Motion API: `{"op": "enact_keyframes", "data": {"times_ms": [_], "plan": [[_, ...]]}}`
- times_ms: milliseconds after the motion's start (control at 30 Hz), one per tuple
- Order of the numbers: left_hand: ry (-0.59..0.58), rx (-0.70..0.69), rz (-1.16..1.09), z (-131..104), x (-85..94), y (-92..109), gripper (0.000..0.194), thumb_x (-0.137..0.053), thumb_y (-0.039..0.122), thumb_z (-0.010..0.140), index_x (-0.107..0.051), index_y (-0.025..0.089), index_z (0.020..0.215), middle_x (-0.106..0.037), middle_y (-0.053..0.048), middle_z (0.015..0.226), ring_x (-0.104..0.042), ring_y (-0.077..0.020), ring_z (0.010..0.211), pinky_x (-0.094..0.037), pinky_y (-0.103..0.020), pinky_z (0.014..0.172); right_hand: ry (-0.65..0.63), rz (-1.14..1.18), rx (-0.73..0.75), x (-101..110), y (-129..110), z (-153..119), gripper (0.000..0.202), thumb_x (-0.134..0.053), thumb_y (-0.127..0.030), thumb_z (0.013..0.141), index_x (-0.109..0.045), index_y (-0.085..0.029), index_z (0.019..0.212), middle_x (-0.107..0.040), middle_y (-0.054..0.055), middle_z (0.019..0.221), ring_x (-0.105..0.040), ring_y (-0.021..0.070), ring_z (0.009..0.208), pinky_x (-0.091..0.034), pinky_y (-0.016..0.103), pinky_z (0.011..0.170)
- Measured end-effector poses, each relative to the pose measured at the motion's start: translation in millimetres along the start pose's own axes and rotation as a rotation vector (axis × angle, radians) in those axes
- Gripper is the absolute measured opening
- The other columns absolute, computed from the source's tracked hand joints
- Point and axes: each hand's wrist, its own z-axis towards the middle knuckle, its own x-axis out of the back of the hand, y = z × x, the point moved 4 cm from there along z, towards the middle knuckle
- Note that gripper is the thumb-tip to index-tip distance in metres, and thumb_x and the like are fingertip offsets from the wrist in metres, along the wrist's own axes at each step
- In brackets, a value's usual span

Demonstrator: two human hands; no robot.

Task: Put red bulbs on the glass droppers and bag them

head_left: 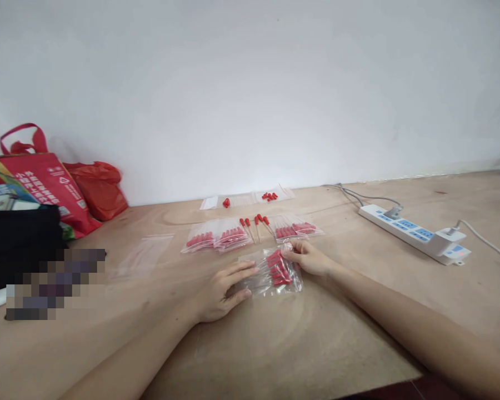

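A clear zip bag [258, 280] lies on the table in front of me, with several red-bulbed droppers [280, 272] side by side in it. My right hand [310, 257] pinches the bag's upper right edge between thumb and fingers. At the bag's left end, my left hand [227, 289] rests with its fingers stretched out and thumb apart, touching the plastic. Just beyond are loose glass droppers [257, 225] with red bulbs. Filled bags flank them: two overlapping bags [216, 236] on the left and more bagged droppers [295, 229] on the right.
Near the wall lie small red bulbs [270, 196] and thin clear tubes [242, 199] on plastic bags. A flat zip bag [145, 255] lies at left. Red shopping bags [54, 189] and a black cloth item [20, 244] stand far left. A corded power strip [408, 230] sits right.
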Motion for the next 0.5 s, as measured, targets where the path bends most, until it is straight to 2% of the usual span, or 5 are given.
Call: {"op": "enact_keyframes", "data": {"times_ms": [67,133,267,400,500], "plan": [[0.116,0.027,0.061,1.0,8.0,-4.1,0.039,-0.041,0.029,0.085,-0.041,0.024,0.123,-0.042,-0.003,0.13,-0.035,-0.0194,0.121,-0.029,-0.037,0.101,0.053,0.112,0.051,4.0,-5.9,0.4,0.025,-0.066,-0.038,0.061,-0.053,-0.017,0.063,-0.058,-0.003,0.055,-0.052,0.009,0.047,-0.043,0.022,0.048],[0.287,0.106,0.177,0.0,22.5,-15.1,0.038,-0.04,0.031,0.085,-0.043,0.022,0.121,-0.044,-0.005,0.127,-0.035,-0.0206,0.121,-0.027,-0.039,0.102,0.184,0.21,0.083,15.7,-12.8,5.2,0.02,-0.063,-0.035,0.064,-0.052,-0.018,0.066,-0.06,-0.002,0.059,-0.055,0.011,0.051,-0.046,0.025,0.052],[0.564,0.401,0.477,-17.3,60.9,-59.1,0.038,-0.039,0.036,0.082,-0.048,0.018,0.114,-0.048,-0.01,0.121,-0.039,-0.0244,0.116,-0.029,-0.041,0.099,0.503,0.33,0.216,53.4,-25.8,23.3,0.008,-0.056,-0.025,0.069,-0.052,-0.018,0.071,-0.062,0.001,0.067,-0.057,0.012,0.056,-0.048,0.025,0.056],[0.576,0.833,0.706,-53.6,90.4,-116.5,0.047,-0.035,0.036,0.081,-0.046,0.007,0.117,-0.044,-0.02,0.123,-0.031,-0.034,0.121,-0.029,-0.049,0.095,0.652,0.205,0.183,81.1,-17.0,39.3,0.007,-0.049,-0.025,0.069,-0.05,-0.019,0.067,-0.059,0.003,0.064,-0.056,0.0137,0.057,-0.047,0.027,0.054],[0.406,1.054,0.724,-76.8,96.5,-147.9,0.059,-0.036,0.042,0.08,-0.044,-0.004,0.116,-0.042,-0.03,0.122,-0.032,-0.0425,0.117,-0.035,-0.054,0.086,0.66,0.045,0.092,89.9,-2.2,40.8,0.008,-0.054,-0.024,0.062,-0.048,-0.018,0.064,-0.055,0.002,0.056,-0.054,0.0152,0.054,-0.045,0.029,0.052]]}}
